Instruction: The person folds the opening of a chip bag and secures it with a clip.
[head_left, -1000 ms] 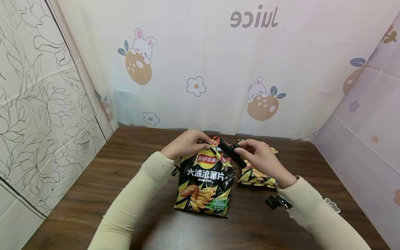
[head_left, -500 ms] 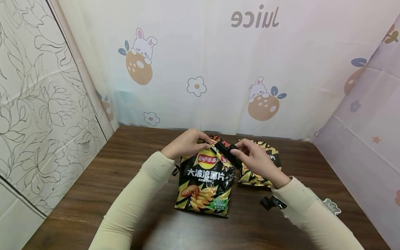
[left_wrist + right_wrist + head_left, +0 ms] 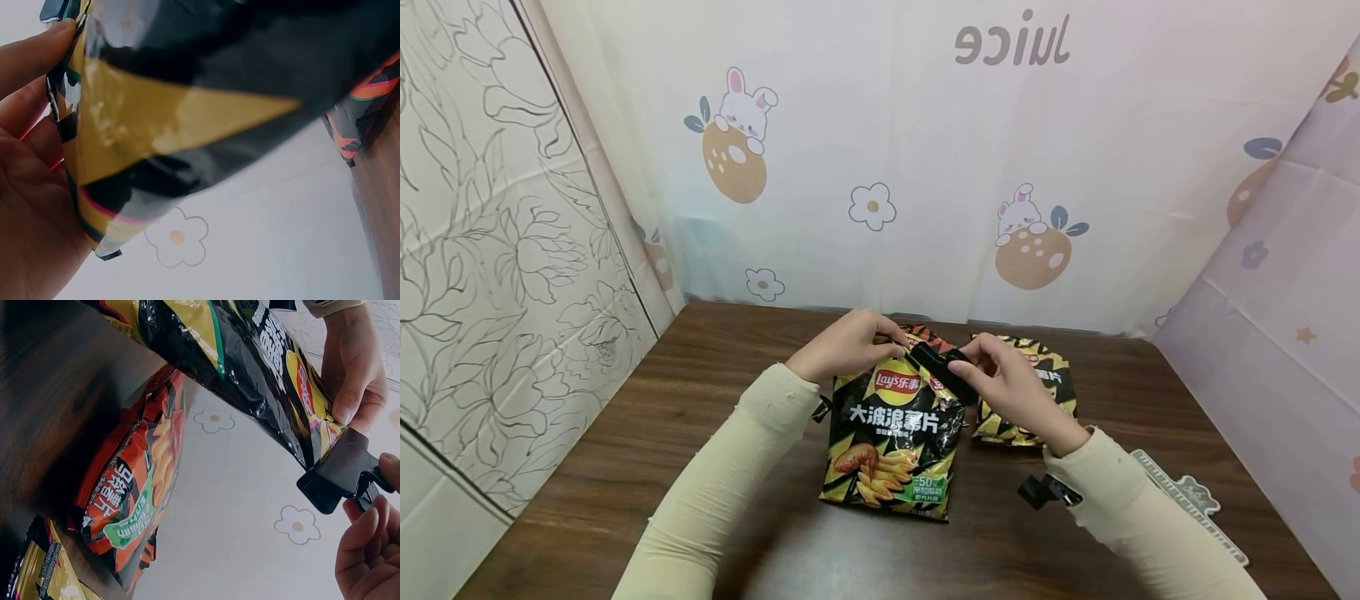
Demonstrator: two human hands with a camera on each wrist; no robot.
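A black-and-yellow chip bag point(image 3: 891, 442) hangs upright and slightly tilted over the table. My left hand point(image 3: 850, 346) pinches its folded top edge; in the left wrist view the fingers point(image 3: 37, 53) lie behind and at the side of the bag point(image 3: 181, 119). My right hand point(image 3: 1011, 383) grips a black bag clip point(image 3: 946, 373) by its handles, thumb on one side. In the right wrist view the clip's point(image 3: 340, 465) wide jaws sit over the bag's top corner, close beside the left thumb. Whether they press on the bag, I cannot tell.
Behind the held bag stands a red chip bag point(image 3: 134, 481), mostly hidden in the head view. A second black-and-yellow bag point(image 3: 1052, 375) lies at the right. A pale ruler-like piece point(image 3: 1195, 500) lies near my right sleeve. Printed curtains point(image 3: 865, 125) stand around the dark wooden table point(image 3: 700, 375).
My right hand has moved left with the clip, from beside the bag onto its top edge. The left hand and the bag stay almost still.
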